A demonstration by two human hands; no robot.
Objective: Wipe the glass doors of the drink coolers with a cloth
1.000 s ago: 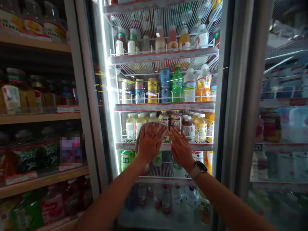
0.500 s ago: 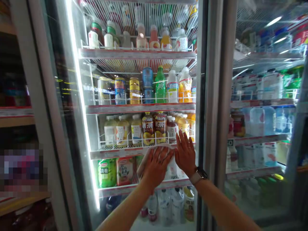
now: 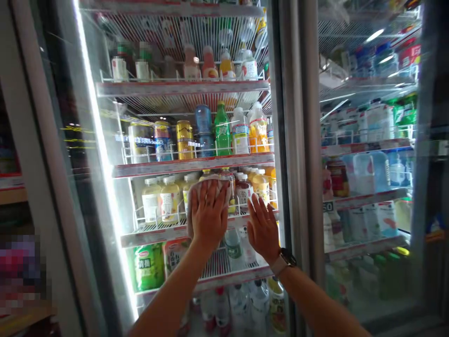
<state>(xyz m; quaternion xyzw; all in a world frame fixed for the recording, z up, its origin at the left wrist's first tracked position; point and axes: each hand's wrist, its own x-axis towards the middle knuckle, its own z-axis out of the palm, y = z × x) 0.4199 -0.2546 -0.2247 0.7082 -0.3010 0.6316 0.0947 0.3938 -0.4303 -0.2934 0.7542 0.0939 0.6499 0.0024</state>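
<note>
My left hand (image 3: pixel 209 213) holds a pale cloth (image 3: pixel 192 206) against the glass door, its fingers stretched over the cloth in front of the bottles on the third shelf. Part of the cloth shows past the fingertips and along the hand's left side. To the right, my right hand (image 3: pixel 262 229) rests open with its fingers up and its palm towards the glass, near the door's right frame (image 3: pixel 280 187). Nothing shows in it, and a watch (image 3: pixel 288 257) is on that wrist.
Behind the glass are shelves of drinks, with a green bottle (image 3: pixel 223 128), a gold can (image 3: pixel 184 139) and a green pack (image 3: pixel 149 267). A bright light strip (image 3: pixel 100 154) runs down the left side. Metal door frames (image 3: pixel 308 164) part this cooler from another stocked one at the right.
My left hand has moved up and to the left with the cloth, away from my right hand. My right hand stays near the right frame. The view has shifted slightly.
</note>
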